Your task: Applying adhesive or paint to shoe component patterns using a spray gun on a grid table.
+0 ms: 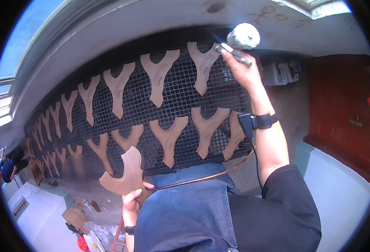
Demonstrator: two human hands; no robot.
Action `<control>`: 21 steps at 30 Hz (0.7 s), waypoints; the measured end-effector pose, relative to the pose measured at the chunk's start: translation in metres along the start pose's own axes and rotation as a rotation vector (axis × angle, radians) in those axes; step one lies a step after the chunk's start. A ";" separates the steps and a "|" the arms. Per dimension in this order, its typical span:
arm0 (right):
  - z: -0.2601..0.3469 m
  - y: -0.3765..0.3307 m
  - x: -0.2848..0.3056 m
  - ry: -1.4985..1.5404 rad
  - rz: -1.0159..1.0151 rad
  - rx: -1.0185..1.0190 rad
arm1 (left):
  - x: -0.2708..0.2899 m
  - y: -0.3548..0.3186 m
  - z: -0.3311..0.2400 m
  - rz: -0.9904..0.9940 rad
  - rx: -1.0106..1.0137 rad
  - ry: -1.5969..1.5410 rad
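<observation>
My right hand is raised at the far edge of the rack, closed round the metal body of a spray gun. A white, stained cup sits on the gun, and its nozzle end points left, close to a Y-shaped brown piece on the mesh. Low in front of me, my left hand pinches another Y-shaped brown piece by its stem, thumb on top. A thin brown hose curves from beside the left fingers toward my right arm; whether those fingers hold it too is unclear.
Several similar pieces lie in two rows on a black mesh rack. Beyond it rises a pale wall. White jugs and a red-brown door are at right. A cardboard box and plastic bags lie lower left; another person is far left.
</observation>
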State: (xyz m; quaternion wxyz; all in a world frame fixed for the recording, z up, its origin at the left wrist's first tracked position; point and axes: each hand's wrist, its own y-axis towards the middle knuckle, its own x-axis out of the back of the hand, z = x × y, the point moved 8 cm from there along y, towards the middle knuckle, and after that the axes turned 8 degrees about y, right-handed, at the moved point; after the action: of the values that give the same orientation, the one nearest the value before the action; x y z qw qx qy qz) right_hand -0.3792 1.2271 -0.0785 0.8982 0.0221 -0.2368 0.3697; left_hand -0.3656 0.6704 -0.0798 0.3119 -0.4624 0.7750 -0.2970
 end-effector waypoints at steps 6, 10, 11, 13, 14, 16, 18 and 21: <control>-0.030 -0.073 -0.048 -0.165 0.120 -0.181 | 0.025 -0.012 0.004 0.029 -0.065 -0.098; -0.037 -0.144 -0.077 -0.106 0.183 -0.282 | 0.057 -0.025 0.010 0.017 -0.090 -0.106; -0.034 -0.158 -0.082 -0.122 0.170 -0.266 | 0.066 -0.029 0.011 0.018 -0.100 -0.102; -0.028 -0.186 -0.094 -0.155 0.131 -0.248 | 0.086 -0.035 0.012 0.052 -0.102 -0.113; -0.024 -0.198 -0.102 -0.131 0.116 -0.229 | 0.098 -0.038 0.014 0.081 -0.097 -0.121; -0.013 -0.222 -0.115 -0.063 0.043 -0.195 | 0.125 -0.041 0.016 0.140 -0.105 -0.130; -0.002 -0.244 -0.130 -0.023 0.004 -0.159 | 0.167 -0.054 0.015 0.172 -0.111 -0.131; 0.004 -0.272 -0.154 0.120 -0.045 -0.130 | 0.217 -0.061 0.014 0.300 -0.175 -0.065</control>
State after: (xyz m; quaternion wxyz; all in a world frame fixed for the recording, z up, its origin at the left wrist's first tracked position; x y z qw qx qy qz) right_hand -0.2917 0.9281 -0.1059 0.9183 -0.0532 -0.2056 0.3341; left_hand -0.4045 0.4485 -0.0885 0.3362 -0.3765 0.8476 -0.1635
